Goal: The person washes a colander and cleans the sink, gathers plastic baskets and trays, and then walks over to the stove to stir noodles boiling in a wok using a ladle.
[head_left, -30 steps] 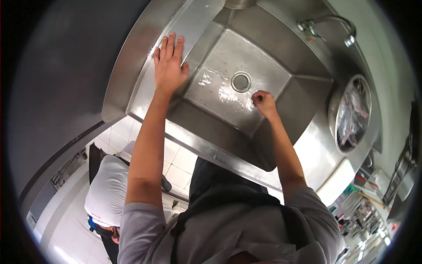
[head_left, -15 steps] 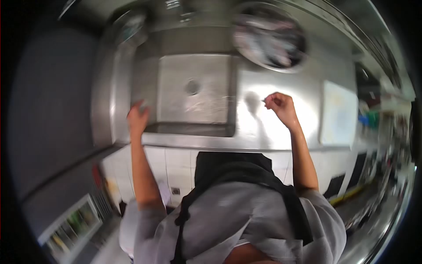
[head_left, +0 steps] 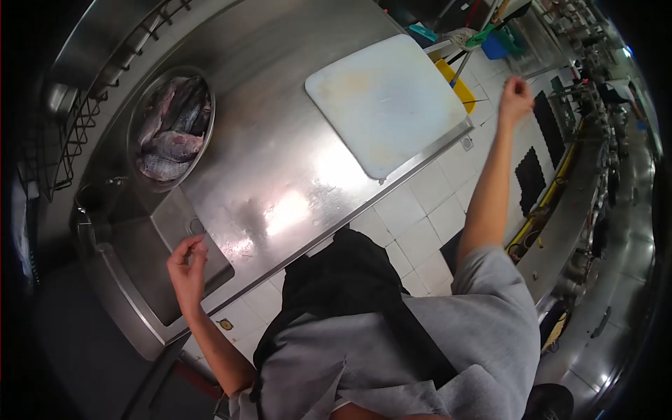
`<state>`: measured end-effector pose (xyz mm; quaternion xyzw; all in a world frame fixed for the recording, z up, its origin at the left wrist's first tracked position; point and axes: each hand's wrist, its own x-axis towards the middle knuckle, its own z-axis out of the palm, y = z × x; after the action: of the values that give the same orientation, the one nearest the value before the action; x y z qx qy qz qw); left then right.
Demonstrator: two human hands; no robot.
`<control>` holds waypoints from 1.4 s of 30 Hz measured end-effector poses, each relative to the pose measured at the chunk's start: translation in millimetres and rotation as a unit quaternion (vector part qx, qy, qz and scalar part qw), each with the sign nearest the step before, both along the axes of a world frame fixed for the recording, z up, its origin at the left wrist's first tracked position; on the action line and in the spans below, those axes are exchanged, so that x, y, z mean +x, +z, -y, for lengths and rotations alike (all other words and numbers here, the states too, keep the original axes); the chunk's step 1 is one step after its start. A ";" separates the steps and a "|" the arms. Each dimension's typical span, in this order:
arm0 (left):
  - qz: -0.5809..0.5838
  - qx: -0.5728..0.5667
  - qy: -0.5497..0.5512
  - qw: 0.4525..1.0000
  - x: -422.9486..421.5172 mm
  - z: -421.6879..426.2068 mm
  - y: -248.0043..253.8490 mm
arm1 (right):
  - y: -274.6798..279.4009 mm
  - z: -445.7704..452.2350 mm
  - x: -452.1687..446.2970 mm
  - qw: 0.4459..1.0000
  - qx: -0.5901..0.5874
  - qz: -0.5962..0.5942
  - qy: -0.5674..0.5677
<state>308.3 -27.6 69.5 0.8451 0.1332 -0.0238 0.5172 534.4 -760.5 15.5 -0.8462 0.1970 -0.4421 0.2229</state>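
Observation:
My left hand hangs over the sink, fingers loosely curled, thumb apart, holding nothing. Out to the right, past the counter's edge and above the floor, my right hand has its fingers closed; whatever is in them, if anything, is hidden. A white cutting board with faint brownish stains lies on the steel counter, nearest to my right hand. On the counter's far left, behind the sink, stands a metal bowl with several pieces of scaly fish.
A wire rack runs along the wall at the upper left. Beyond the cutting board are a yellow bucket, mop handles and a blue container on the tiled floor. Another steel counter with kitchenware lines the right side.
My view has turned right, so the sink and fish bowl now sit at the left and the cutting board nearer the middle. My right hand has swung off the counter to the right.

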 end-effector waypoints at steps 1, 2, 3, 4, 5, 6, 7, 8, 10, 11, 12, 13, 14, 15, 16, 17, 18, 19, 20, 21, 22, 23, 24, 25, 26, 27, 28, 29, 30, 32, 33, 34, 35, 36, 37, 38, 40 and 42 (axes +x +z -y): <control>0.011 0.019 -0.018 1.000 9.8 19.7 18.2 | -46.1 25.4 10.8 0.988 -0.101 -0.094 -0.073; 0.052 0.036 -0.074 0.995 16.8 38.8 39.2 | -86.2 31.6 6.3 0.971 -0.121 -0.204 -0.025; 0.096 0.054 -0.124 0.986 25.1 55.4 61.0 | -108.7 30.9 14.9 0.941 -0.141 -0.306 0.027; 0.140 0.072 -0.173 0.972 31.8 70.1 82.2 | -106.4 30.2 24.6 0.952 -0.111 -0.284 -0.017; 0.160 0.019 -0.210 0.965 32.4 80.3 103.6 | -101.3 25.9 25.8 0.959 -0.081 -0.265 -0.057; 0.176 -0.033 -0.242 0.954 29.0 87.8 122.8 | -97.6 18.7 24.3 0.963 -0.051 -0.249 -0.094; 0.226 -0.085 -0.284 0.928 25.7 94.2 137.6 | -88.8 7.5 24.7 0.957 -0.021 -0.266 -0.112; 0.276 -0.128 -0.323 0.896 22.6 98.9 148.4 | -84.7 -5.3 26.5 0.951 0.011 -0.283 -0.126; 0.401 -0.237 -0.357 0.810 11.2 107.4 160.2 | -89.8 -5.5 20.3 0.904 -0.021 -0.426 -0.043; 0.371 -0.251 -0.390 0.805 7.1 98.3 175.2 | -126.7 22.8 29.1 0.904 -0.049 -0.424 -0.019; 0.359 -0.258 -0.395 0.805 0.2 88.4 186.5 | -136.0 21.8 28.0 0.920 -0.106 -0.377 -0.009; 0.347 -0.266 -0.400 0.806 -6.6 78.6 197.7 | -145.0 26.9 30.5 0.931 -0.200 -0.302 0.038; 0.354 -0.265 -0.383 0.811 -13.6 69.8 202.6 | -107.3 -23.5 20.6 0.929 -0.163 -0.332 0.028; 0.360 -0.267 -0.369 0.814 -20.5 59.1 205.0 | -95.3 -61.4 11.2 0.945 -0.152 -0.280 0.070; 0.399 -0.277 -0.337 0.806 -27.4 47.5 201.2 | -82.7 -97.8 4.9 0.957 -0.141 -0.230 0.106; 0.438 -0.290 -0.309 0.793 -33.8 34.1 192.8 | -50.2 -157.1 -6.5 0.943 -0.099 -0.286 0.139; 0.444 -0.297 -0.324 0.781 -38.2 11.3 189.5 | -22.4 -219.5 -25.5 0.922 -0.060 -0.344 0.166; 0.449 -0.304 -0.338 0.769 -42.3 -11.7 186.2 | -19.2 -262.8 -37.3 0.905 -0.003 -0.349 0.242; 0.424 -0.301 -0.391 0.759 -39.2 -48.1 185.5 | -17.3 -310.3 -46.4 0.880 0.054 -0.352 0.315; 0.413 -0.307 -0.406 0.756 -45.1 -77.9 183.2 | 5.9 -382.2 -63.9 0.860 0.028 -0.349 0.372; 0.401 -0.312 -0.420 0.752 -50.8 -107.7 181.0 | 27.9 -455.4 -83.9 0.835 0.003 -0.349 0.425; 0.408 -0.325 -0.398 0.755 -61.5 -133.4 178.7 | 26.0 -509.7 -95.7 0.791 0.051 -0.359 0.493; 0.414 -0.336 -0.375 0.758 -69.8 -159.0 175.7 | 23.1 -559.5 -104.7 0.740 0.098 -0.365 0.556; 0.403 -0.338 -0.392 0.754 -76.5 -187.5 171.1 | 28.1 -614.7 -113.3 0.693 0.081 -0.377 0.609; 0.392 -0.339 -0.409 0.751 -83.0 -216.9 165.9 | 32.9 -669.0 -115.8 0.642 0.065 -0.387 0.659; 0.381 -0.338 -0.424 0.749 -91.3 -245.9 160.7 | 30.7 -719.4 -111.1 0.593 0.046 -0.430 0.679; 0.356 -0.321 -0.392 0.785 -101.5 -273.8 152.1 | 26.3 -769.1 -99.7 0.542 0.026 -0.468 0.698; 0.331 -0.302 -0.358 0.819 -112.7 -299.7 139.2 | 8.0 -815.2 -86.9 0.536 0.065 -0.476 0.694; 0.303 -0.284 -0.321 0.851 -123.9 -321.0 126.2 | -9.4 -861.1 -67.3 0.564 0.005 -0.428 0.706; 0.191 -0.118 -0.147 0.963 -137.9 -355.7 102.9 | -47.2 -941.7 -25.6 0.664 -0.026 -0.362 0.654; 0.138 -0.072 -0.108 0.982 -139.7 -370.9 83.3 | -67.6 -976.1 -5.9 0.724 -0.048 -0.301 0.619; 0.083 -0.027 -0.068 0.994 -141.8 -383.8 59.9 | -73.3 -1007.0 10.0 0.759 -0.022 -0.267 0.594; 0.022 -0.013 -0.040 0.999 -149.4 -395.1 35.1 | -78.2 -1029.7 19.3 0.790 0.005 -0.232 0.567; -0.041 0.000 -0.012 0.999 -158.1 -405.8 10.4 | -77.7 -1042.3 25.4 0.780 -0.013 -0.258 0.571; -0.070 -0.016 -0.005 0.997 -166.8 -414.9 -11.0 | -73.8 -1051.3 30.7 0.768 -0.031 -0.284 0.573; -0.096 -0.032 0.001 0.995 -174.0 -423.1 -31.2 | -71.6 -1059.9 32.7 0.756 -0.049 -0.308 0.575; -0.100 -0.102 0.007 0.990 -181.5 -431.2 -72.9 | -102.5 -1061.8 16.6 0.760 -0.135 -0.252 0.584; -0.050 -0.208 0.007 0.977 -175.8 -439.1 -107.2 | -140.1 -1054.8 2.9 0.739 -0.251 -0.136 0.610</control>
<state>132.5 411.5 -37.7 0.7159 0.1572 -0.0900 0.6743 537.3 294.3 -124.6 -0.8618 -0.4512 -0.1247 0.1955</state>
